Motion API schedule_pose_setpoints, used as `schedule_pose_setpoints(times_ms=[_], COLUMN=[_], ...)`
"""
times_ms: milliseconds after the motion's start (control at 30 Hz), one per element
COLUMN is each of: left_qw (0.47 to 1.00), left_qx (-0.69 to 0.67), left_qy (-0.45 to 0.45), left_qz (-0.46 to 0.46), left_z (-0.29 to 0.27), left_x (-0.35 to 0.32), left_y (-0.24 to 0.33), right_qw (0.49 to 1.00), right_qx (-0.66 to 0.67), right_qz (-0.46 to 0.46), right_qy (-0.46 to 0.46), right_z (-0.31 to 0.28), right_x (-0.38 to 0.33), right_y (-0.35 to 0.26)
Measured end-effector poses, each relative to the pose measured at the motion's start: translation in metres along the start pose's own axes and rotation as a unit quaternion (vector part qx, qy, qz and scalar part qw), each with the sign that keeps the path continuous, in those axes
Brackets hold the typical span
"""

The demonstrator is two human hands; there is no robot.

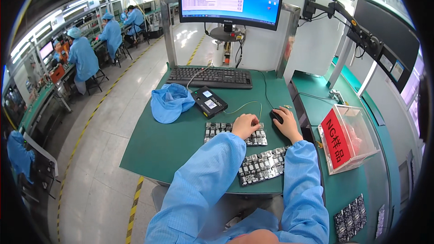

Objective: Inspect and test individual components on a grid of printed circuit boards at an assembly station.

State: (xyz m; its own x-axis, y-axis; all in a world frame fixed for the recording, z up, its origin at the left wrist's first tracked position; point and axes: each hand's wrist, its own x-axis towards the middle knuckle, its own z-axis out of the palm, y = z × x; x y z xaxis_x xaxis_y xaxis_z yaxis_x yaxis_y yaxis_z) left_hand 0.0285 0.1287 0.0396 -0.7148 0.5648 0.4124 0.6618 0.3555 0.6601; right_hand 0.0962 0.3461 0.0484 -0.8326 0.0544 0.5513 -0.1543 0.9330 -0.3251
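From the head camera, the left hand (244, 125) rests on a flat circuit board panel (235, 133) on the green table (158, 140), fingers curled together on top. The right hand (286, 124) cups a black mouse (276, 116). I count two panels; the second panel (262, 165) lies nearer. They look thin, stiff, light and breakable, best held by the edges.

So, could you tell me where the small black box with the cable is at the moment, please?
In the head view the small black box lies on the green mat, just in front of the keyboard, right of the blue cap and beyond the left hand.
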Motion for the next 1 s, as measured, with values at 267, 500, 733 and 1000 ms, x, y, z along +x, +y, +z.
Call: schedule_pose_setpoints(times_ms=[267,500,733,1000], left_qw=[1.000,1.000,1.000,0.997], left_qx=[-0.004,0.006,-0.008,-0.004], left_qy=[0.001,-0.012,-0.013,-0.050], left_qz=[-0.005,-0.011,-0.015,-0.054], left_z=[0.0007,-0.0003,0.0033,0.0037], left_x=[-0.0005,0.0006,0.0038,0.0049], left_y=[-0.0024,-0.0002,-0.0065,-0.0076], right_qw=[1.000,1.000,1.000,1.000], right_qx=[0.010,0.011,0.012,0.019], right_qz=[0.001,0.007,0.003,-0.001], right_qy=[-0.003,-0.009,-0.008,-0.006], right_z=[0.0018,-0.0009,-0.0016,0.0003], right_x=[-0.0008,-0.0002,-0.0006,0.0004], right_y=[0.0010,-0.0006,-0.0012,0.0005])
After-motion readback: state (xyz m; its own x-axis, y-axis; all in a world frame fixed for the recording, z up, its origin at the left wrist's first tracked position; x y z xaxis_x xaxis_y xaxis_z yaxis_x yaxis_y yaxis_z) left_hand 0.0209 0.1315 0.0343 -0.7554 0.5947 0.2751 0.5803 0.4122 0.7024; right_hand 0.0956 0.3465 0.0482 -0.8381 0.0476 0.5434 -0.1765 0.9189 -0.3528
